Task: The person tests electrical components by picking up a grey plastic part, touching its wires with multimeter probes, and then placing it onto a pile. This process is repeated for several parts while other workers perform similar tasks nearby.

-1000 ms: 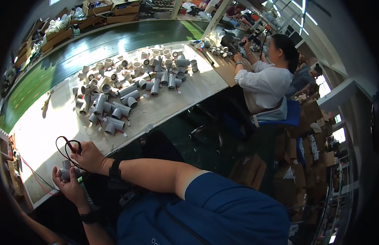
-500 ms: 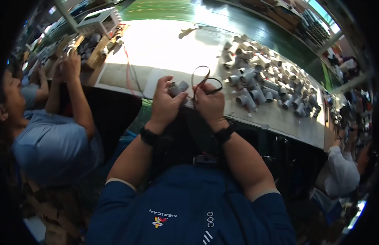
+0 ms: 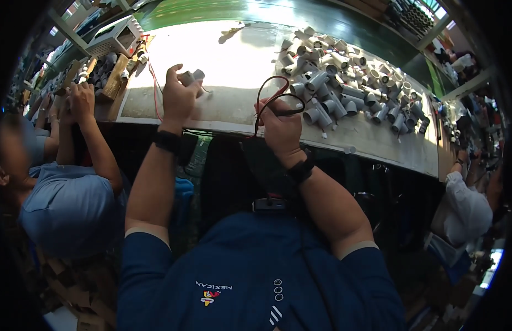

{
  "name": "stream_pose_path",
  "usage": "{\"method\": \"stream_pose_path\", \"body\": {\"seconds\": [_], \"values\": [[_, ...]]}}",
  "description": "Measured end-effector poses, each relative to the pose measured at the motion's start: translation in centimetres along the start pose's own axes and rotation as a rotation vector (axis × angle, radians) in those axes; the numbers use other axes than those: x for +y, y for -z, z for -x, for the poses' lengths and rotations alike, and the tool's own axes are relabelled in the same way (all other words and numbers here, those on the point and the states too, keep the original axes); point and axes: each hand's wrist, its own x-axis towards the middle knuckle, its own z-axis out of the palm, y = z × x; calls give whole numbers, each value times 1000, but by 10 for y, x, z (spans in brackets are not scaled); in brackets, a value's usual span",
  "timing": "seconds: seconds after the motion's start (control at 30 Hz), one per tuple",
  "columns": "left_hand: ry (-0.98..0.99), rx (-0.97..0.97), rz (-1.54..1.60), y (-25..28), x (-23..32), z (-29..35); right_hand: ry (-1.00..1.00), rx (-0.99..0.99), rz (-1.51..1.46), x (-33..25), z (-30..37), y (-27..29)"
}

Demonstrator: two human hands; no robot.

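Over the left part of the bench, my left hand [image 3: 179, 99] is closed around a small grey cylindrical part [image 3: 197, 74]. A thin pale wire end sticks out beside that part. My right hand [image 3: 282, 128] is at the bench's front edge, its fingers pinched on a black-and-red wire lead [image 3: 295, 106]. The lead loops above and beside the fingers; its tip is too small to make out. To the right of this hand lies a heap of grey cylindrical parts [image 3: 322, 83], some with short white wire ends.
The pale bench [image 3: 234, 105] is brightly sunlit at the back. Red wires [image 3: 153, 74] run across its left side. A white perforated metal case [image 3: 115, 37] and a box of parts [image 3: 111, 83] stand farther left. A co-worker in blue [image 3: 74, 204] sits at left, another in white [image 3: 468, 207] at right.
My left hand has moved left and away from my right hand, carrying the grey part over the bench. My right hand stays near the front edge with the lead.
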Motion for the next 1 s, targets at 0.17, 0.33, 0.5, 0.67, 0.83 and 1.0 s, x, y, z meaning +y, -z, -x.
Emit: {"method": "stream_pose_path", "body": {"seconds": [0.17,0.33,0.5,0.67,0.83,1.0], "values": [[119,-64,-304,27,-60,-113,117,-141,206,-10,10,17],[-554,-167,-723,-50,12,-121,241,-142,263,-22,16,40],[-706,-367,-402,-177,76,-60,242,-138,231,-18,22,50],[-353,-430,-531,-214,83,-57,256,-128,191,-18,26,61],[-315,-375,-533,-168,65,-43,104,-82,69,-21,26,64],[-346,-261,-347,-83,58,24,81,-70,105,-24,18,58]]}}
